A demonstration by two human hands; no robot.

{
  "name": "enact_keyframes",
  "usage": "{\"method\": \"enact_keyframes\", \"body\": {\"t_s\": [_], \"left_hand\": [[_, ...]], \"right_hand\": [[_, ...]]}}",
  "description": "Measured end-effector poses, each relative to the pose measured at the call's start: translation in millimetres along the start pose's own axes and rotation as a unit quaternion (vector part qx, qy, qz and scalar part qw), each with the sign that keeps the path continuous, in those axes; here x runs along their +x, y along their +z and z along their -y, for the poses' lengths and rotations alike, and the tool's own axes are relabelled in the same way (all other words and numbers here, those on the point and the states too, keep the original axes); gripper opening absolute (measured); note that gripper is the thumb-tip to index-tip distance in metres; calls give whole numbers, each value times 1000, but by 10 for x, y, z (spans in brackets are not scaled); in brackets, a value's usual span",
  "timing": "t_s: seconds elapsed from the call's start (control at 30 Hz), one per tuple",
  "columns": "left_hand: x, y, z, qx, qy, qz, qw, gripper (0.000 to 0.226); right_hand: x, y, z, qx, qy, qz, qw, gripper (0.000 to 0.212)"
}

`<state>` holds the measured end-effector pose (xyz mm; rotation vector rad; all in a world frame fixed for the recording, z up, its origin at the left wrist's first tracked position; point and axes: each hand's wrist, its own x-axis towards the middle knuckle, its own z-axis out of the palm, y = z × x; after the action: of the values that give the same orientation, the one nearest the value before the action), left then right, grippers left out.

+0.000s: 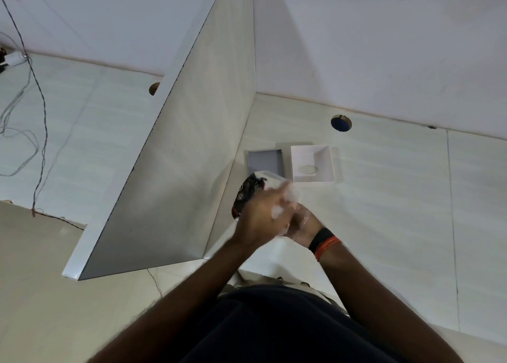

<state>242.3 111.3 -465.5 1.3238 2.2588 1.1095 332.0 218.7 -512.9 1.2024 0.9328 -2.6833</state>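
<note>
My two hands meet over the white desk [384,198], close to the partition. My left hand [260,220] is blurred, and its fingers pinch a piece of clear plastic wrap [288,195]. My right hand [303,225], with black and orange bands on the wrist, grips the same wrap from below and shows partly through it. A black item with white markings [245,195] sticks out behind my left hand; I cannot tell which hand holds it. Just beyond the hands lie an open grey box half [264,161] and a white box tray [312,163] with an oval recess.
A tall white partition [197,143] stands directly left of my hands. A round cable hole [341,122] sits in the desk near the back wall. On the neighbouring desk at far left, thin wires [35,93] hang down and a white adapter [13,58] lies.
</note>
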Motion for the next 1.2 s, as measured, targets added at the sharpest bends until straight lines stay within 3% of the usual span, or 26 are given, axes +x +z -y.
{"method": "enact_keyframes", "body": {"t_s": [0.07,0.1,0.17,0.23,0.33,0.47,0.6,0.7,0.77,0.83,0.87,0.97,1.1,1.2], "left_hand": [[164,-76,262,9,-78,-88,993,58],[247,-122,398,18,-145,-93,985,66],[343,-173,569,-41,-309,-6,950,81],[358,-187,591,-190,-408,95,888,77],[288,-114,535,-344,-433,161,818,55],[216,-26,555,-435,-440,175,766,45],[169,20,608,-436,-443,146,770,39],[169,26,610,-427,-443,106,781,33],[177,12,618,-414,-437,103,792,36],[185,13,618,-413,-426,115,797,39],[193,20,608,-419,-419,124,796,41],[219,52,591,-427,-404,148,796,44],[235,23,619,-413,-408,150,800,39],[221,27,699,-417,-419,133,795,40]], "right_hand": [[-39,-42,2,59,9,31,998,46],[-63,-78,0,80,11,39,996,47],[-91,-166,13,105,10,35,994,48],[-116,-238,53,110,14,29,993,51],[-171,-238,130,99,34,18,994,44],[-215,-243,230,22,35,20,999,32],[-239,-335,428,-181,33,-23,983,17],[-317,-482,602,-166,-47,-182,968,22],[-353,-600,670,-116,-81,-235,962,46],[-366,-645,694,-166,-78,-198,963,80],[-358,-618,682,-194,-72,-160,965,84],[-318,-512,669,-251,-63,-106,960,61],[-282,-644,644,-217,-133,-181,950,14],[-325,-780,688,-147,-161,-252,943,12]]}}
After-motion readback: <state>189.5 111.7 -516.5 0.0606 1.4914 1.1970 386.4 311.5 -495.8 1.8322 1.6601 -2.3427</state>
